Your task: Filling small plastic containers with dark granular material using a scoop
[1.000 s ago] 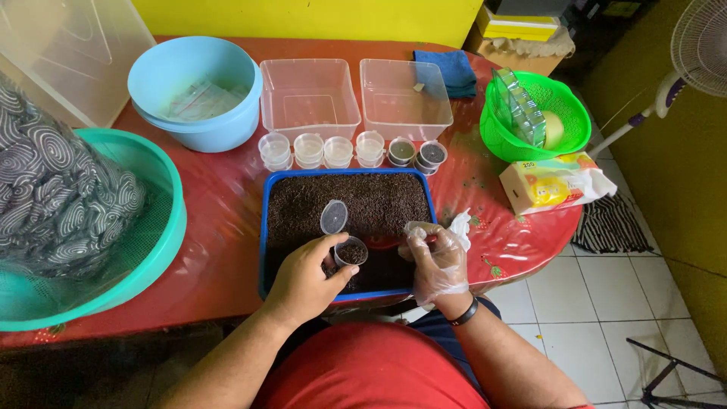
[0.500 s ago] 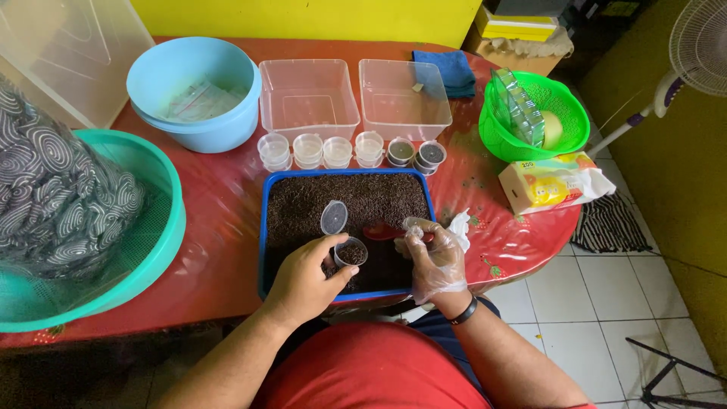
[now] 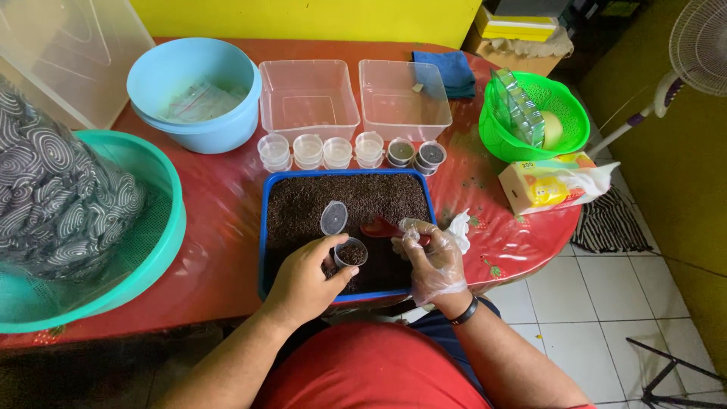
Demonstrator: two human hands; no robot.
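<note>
A blue tray (image 3: 263, 227) filled with dark soil-like material lies on the red table in front of me. My left hand (image 3: 304, 279), bare, grips a small clear cup (image 3: 350, 252) with a hinged lid (image 3: 333, 217) standing open; the cup has dark material in it and sits over the tray. My right hand (image 3: 433, 257) wears a clear plastic glove and holds a red spoon (image 3: 380, 228), its bowl just right of the cup above the tray. A row of small cups (image 3: 337, 151) stands behind the tray; the two rightmost (image 3: 416, 154) hold dark material.
Two clear rectangular tubs (image 3: 309, 98) (image 3: 403, 97) stand behind the cups. A light blue bowl (image 3: 193, 92) is at back left, a teal basin (image 3: 129, 250) with patterned cloth at left, a green basket (image 3: 534, 117) and yellow packet (image 3: 541, 185) at right. A fan (image 3: 697, 45) stands off the table.
My right hand has brought the red spoon out toward the cup; the cup in my left hand has shifted slightly. Everything else is as before.
</note>
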